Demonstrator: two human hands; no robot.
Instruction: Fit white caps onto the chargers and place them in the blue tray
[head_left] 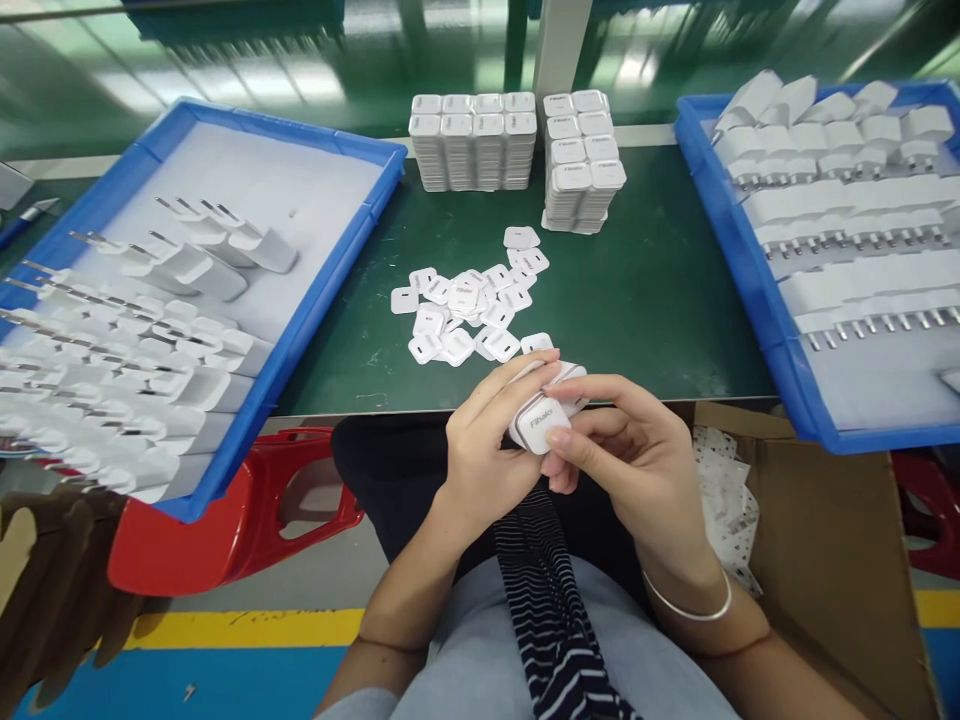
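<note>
You held a white charger [541, 412] in both hands just off the near edge of the green worktop [660, 290], above your lap. Your left hand [480, 450] had a narrow grip closed around the charger's left side, its fingers lying over the top; your right hand [637, 455] gripped it from the right, the thumb pressed against the printed face near the lettering. On the worktop just beyond the charger lay a loose heap of small white labels [469, 305], the nearest ones almost touching your fingertips. Farther beyond the charger, at the far side of the worktop, stood neat stacks of the same labels [517, 150]. Left of the charger sat a blue tray [315, 300] with rows of white chargers lying prongs-up, overhanging the worktop's edge above a red stool [225, 530]. Right of the charger was a second blue tray [757, 290] packed with rows of chargers. A cardboard box [840, 540] stood below and right of the charger, beside your right forearm, which wore a thin bangle [690, 605].
</note>
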